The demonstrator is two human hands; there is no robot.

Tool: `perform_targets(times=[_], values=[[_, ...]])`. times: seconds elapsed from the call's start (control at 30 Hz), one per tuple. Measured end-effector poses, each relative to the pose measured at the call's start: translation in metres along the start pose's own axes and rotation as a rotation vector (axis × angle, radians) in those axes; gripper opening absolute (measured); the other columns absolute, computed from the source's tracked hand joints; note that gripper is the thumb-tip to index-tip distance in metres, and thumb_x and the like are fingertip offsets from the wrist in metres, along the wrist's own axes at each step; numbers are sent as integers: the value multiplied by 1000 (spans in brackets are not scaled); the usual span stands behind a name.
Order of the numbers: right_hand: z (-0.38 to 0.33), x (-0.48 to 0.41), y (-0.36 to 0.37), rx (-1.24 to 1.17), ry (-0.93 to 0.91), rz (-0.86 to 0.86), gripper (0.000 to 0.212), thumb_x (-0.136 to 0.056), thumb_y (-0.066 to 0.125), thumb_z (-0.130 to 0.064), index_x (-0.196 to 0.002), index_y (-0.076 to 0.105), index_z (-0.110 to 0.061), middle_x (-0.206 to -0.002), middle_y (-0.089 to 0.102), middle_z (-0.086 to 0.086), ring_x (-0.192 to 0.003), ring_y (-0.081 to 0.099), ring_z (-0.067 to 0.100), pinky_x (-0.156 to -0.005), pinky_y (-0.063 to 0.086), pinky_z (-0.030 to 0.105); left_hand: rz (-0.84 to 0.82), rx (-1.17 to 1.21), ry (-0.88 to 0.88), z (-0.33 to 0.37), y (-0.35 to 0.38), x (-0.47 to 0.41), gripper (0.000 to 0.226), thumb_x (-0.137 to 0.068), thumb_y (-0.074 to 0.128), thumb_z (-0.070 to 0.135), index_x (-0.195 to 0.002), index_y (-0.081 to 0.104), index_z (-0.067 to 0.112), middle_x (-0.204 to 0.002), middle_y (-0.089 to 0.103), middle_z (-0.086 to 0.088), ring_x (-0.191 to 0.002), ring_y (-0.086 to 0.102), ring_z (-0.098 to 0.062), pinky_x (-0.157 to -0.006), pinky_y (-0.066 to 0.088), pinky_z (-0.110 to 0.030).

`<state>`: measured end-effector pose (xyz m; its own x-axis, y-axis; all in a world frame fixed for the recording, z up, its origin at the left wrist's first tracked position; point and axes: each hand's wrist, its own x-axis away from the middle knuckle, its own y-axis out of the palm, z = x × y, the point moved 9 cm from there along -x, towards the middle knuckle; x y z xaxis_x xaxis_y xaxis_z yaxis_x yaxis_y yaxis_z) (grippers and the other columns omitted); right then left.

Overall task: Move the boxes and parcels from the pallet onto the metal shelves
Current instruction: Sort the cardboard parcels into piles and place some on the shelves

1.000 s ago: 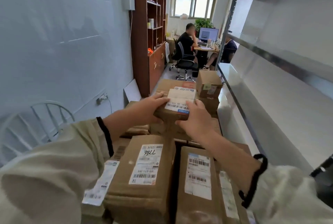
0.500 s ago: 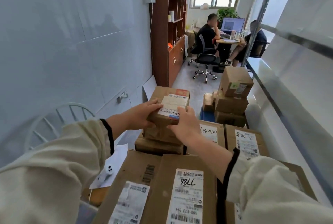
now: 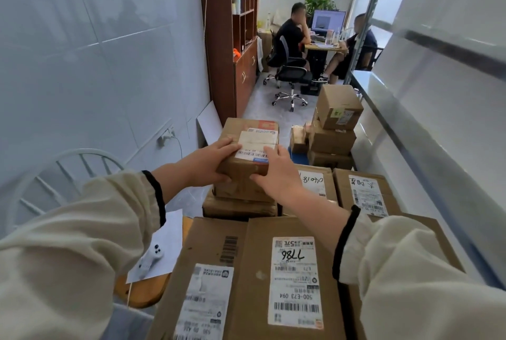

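A small brown parcel point(image 3: 247, 160) with a white barcode label is held above a stack of cardboard boxes point(image 3: 241, 194). My left hand point(image 3: 209, 163) grips its left side, thumb on top. My right hand point(image 3: 276, 172) grips its right side and near corner. Large labelled boxes point(image 3: 290, 271) fill the foreground beneath my arms. More boxes point(image 3: 364, 197) lie to the right, and a further pile point(image 3: 334, 126) stands beyond them. The metal shelves point(image 3: 416, 131) run along the right side, their grey tiers bare.
A tiled wall runs along the left, with a white chair point(image 3: 63, 172) and a wooden stool point(image 3: 142, 290) bearing paper and a white controller point(image 3: 150, 257). A wooden cabinet point(image 3: 232, 47) stands ahead. Two people sit at a desk point(image 3: 325, 47) at the far end.
The view has shifted back and left, so the near boxes and the stool now show more. Both hands keep their hold on the small parcel, which stays over the stack.
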<state>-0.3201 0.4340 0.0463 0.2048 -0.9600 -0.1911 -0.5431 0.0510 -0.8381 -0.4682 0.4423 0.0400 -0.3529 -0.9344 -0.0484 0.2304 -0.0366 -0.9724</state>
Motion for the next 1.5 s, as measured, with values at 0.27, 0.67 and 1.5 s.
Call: perform_targets(times=[0.27, 0.67, 1.5], values=[[-2, 1, 1, -90, 25, 15, 73, -82, 69, -30, -142, 31, -18, -140, 37, 7, -126, 38, 25, -100, 39, 36, 16, 43, 5, -8, -4, 2, 90, -80, 74, 21, -150, 19, 25, -158, 9, -3, -143, 18, -26, -113, 21, -34], [1, 6, 4, -116, 42, 4, 74, -83, 68, -30, -144, 27, -20, -145, 32, 7, -128, 38, 25, -103, 41, 40, 14, -2, 5, -10, -1, 1, 91, -80, 73, 29, -150, 15, 28, -159, 5, -1, -142, 21, -25, -111, 27, -37], [97, 169, -128, 183, 196, 91, 70, -82, 66, -37, -141, 30, -28, -141, 41, -1, -126, 42, 21, -98, 42, 41, 22, -115, 328, 243, -1, 22, 98, -81, 65, 51, -147, -8, 42, -159, -8, 6, -129, 45, -26, -96, 46, -45]])
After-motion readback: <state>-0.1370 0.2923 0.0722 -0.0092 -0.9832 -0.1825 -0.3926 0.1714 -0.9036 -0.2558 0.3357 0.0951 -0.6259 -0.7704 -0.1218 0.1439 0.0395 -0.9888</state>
